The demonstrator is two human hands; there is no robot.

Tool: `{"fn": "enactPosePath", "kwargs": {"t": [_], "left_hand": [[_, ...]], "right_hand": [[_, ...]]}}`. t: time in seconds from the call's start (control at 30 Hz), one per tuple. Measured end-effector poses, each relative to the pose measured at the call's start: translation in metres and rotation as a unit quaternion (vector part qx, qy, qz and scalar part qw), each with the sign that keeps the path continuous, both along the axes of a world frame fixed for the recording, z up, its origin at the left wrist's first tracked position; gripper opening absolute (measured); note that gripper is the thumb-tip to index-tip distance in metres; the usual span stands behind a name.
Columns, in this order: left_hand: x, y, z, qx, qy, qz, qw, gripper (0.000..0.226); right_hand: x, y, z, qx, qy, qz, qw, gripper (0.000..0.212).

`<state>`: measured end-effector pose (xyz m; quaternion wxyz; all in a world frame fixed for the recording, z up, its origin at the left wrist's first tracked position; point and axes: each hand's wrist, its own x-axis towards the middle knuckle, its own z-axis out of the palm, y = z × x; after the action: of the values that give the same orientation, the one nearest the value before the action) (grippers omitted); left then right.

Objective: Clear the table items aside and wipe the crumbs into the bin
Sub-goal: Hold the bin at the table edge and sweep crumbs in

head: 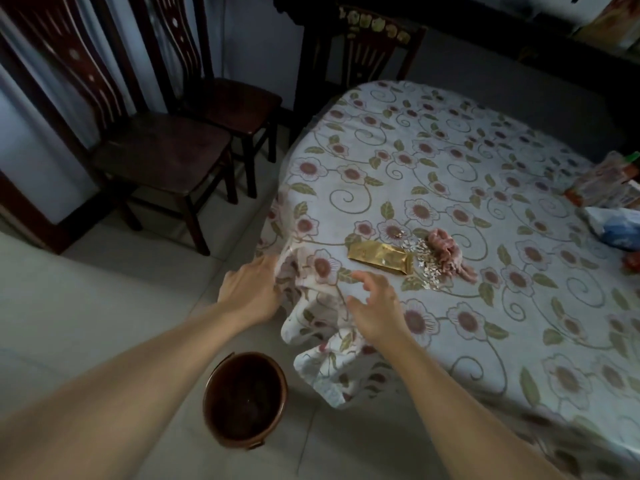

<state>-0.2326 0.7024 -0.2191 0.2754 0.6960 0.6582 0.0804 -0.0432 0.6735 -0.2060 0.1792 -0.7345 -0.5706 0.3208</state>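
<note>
While the left hand (251, 292) grips the bunched edge of the flowered tablecloth (450, 188) at the near corner of the worktop, its fingers curl round the fabric there. Just beside it, the right hand (375, 308) hovers over the cloth with its fingers (363, 276) spread and holding nothing. Beyond the right hand lies a gold wrapper (381, 257), flat on the cloth, and against its far end sits a scatter of pale crumbs (427, 263). Touching the crumbs on their other side is a crumpled pink rag (448, 252). On the tiled floor below the hanging cloth corner stands a round brown bin (246, 398), open at the top, between the two forearms. At the right edge of the worktop rest a blurred packet (604, 180) and a blue and white bag (616, 228). Two dark wooden chairs (162, 157) stand to the left, well apart from the worktop.
</note>
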Motion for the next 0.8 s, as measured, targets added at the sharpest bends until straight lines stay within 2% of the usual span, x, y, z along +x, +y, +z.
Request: {"fn": "enactPosePath", "kwargs": {"t": [0.13, 0.23, 0.47, 0.8], "left_hand": [[-0.024, -0.017, -0.029, -0.03, 0.009, 0.029, 0.999, 0.05], [-0.039, -0.032, -0.068, -0.075, 0.017, 0.042, 0.996, 0.056], [-0.061, -0.077, -0.195, -0.165, 0.037, 0.094, 0.981, 0.056], [-0.085, -0.122, -0.387, -0.214, 0.056, 0.15, 0.964, 0.049]], "right_hand": [[-0.037, -0.014, -0.032, -0.015, 0.011, 0.039, 0.999, 0.041], [-0.056, -0.024, -0.065, -0.034, 0.023, 0.059, 0.997, 0.042], [-0.075, -0.045, -0.187, -0.109, -0.011, 0.118, 0.987, 0.046], [-0.072, -0.065, -0.368, -0.193, -0.037, 0.122, 0.973, 0.055]]}}
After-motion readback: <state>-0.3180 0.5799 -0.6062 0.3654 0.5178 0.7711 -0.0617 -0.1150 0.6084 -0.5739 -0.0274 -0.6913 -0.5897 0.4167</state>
